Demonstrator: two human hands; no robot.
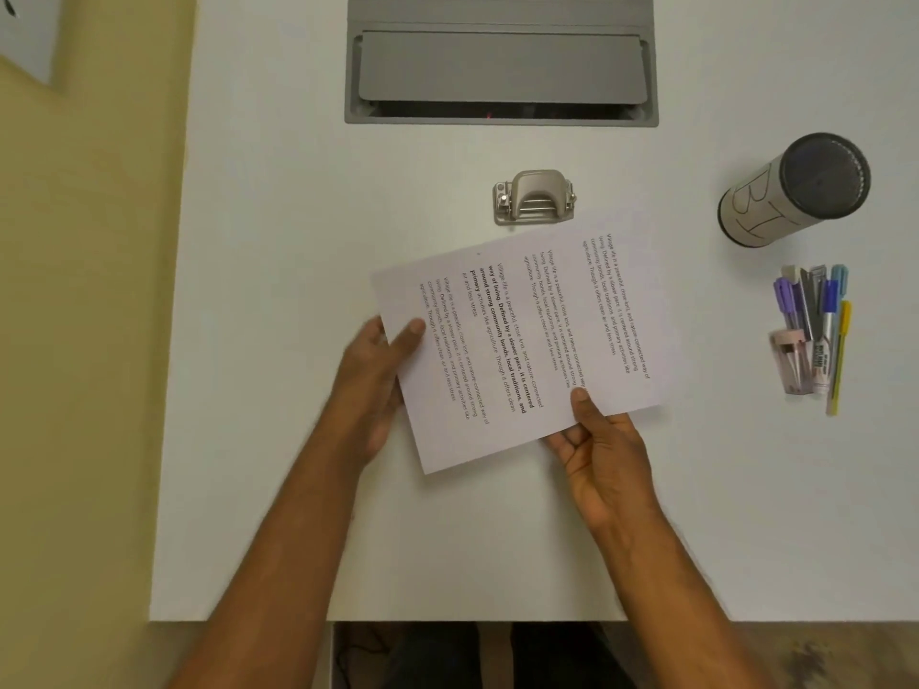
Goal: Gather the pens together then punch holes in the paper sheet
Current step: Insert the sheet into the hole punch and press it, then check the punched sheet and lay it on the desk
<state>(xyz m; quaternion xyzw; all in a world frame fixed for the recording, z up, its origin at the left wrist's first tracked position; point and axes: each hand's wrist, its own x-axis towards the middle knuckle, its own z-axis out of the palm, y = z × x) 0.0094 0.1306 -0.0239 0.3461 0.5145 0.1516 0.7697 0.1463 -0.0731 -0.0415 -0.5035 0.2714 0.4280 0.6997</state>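
Note:
A white paper sheet (517,340) printed with blocks of text is held tilted above the middle of the table. My left hand (380,385) grips its left edge, thumb on top. My right hand (597,440) pinches its near right edge, thumb on the page. A metal hole punch (534,197) stands just beyond the sheet's far edge, apart from it. Several pens (815,330) in purple, blue, grey and yellow lie bunched side by side at the right of the table.
A cylindrical container (790,191) with handwritten letters lies on its side at the right, beyond the pens. A grey cable hatch (502,67) is set into the white table (278,241) at the back. The table's left edge borders a yellow floor.

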